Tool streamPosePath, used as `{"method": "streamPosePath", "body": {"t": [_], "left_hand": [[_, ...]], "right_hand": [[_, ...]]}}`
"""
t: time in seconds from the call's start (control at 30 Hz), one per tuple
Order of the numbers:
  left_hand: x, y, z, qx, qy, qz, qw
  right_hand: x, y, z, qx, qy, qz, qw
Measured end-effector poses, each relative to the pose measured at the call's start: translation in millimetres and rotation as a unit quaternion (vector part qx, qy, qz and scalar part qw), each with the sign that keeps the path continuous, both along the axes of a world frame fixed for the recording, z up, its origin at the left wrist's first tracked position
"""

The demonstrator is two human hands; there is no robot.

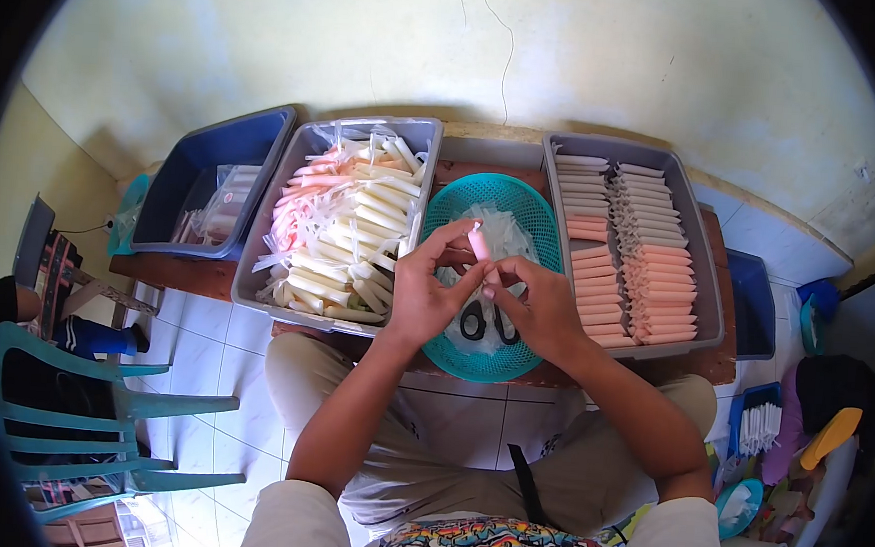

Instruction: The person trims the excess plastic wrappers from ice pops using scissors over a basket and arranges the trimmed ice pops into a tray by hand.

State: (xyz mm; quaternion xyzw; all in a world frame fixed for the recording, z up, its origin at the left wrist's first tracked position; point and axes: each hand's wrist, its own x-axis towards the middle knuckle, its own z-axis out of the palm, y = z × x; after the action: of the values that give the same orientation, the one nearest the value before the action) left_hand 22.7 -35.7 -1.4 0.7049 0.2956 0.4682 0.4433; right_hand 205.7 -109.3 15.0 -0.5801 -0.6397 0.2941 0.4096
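My left hand (431,285) is closed around a pink ice pop (479,241) in a plastic tube, holding it upright. The fingers of my right hand (540,306) pinch at its lower end, close to my left thumb. Below both hands stands a teal mesh basket (449,196) with clear plastic scraps (508,236) inside. Black-handled scissors (473,322) lie on the scraps, their blades partly hidden. To the left, a grey tray (434,138) holds a loose heap of cream and pink tubes with long plastic ends. In the right grey tray (714,290), pink and whitish tubes lie in neat rows.
A dark blue tray (179,162) with packaged items stands at the far left of the low wooden table (197,276). The wall (371,49) rises behind. A green plastic chair (68,421) is at lower left. Bins and a container of white sticks (759,429) are at right.
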Motion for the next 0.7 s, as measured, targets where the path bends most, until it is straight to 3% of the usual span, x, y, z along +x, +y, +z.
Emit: {"method": "streamPosePath", "body": {"t": [0.1,0.4,0.7], "left_hand": [[3,1,-2,0.030,-0.019,0.007,0.999],[13,-3,0,-0.030,-0.002,-0.008,1.000],[59,-14,7,0.040,0.057,-0.020,0.997]], "right_hand": [[10,-6,4,0.016,-0.006,-0.006,1.000],[52,-18,13,0.080,-0.094,-0.030,0.992],[110,-36,15,0.139,-0.190,-0.046,0.971]]}}
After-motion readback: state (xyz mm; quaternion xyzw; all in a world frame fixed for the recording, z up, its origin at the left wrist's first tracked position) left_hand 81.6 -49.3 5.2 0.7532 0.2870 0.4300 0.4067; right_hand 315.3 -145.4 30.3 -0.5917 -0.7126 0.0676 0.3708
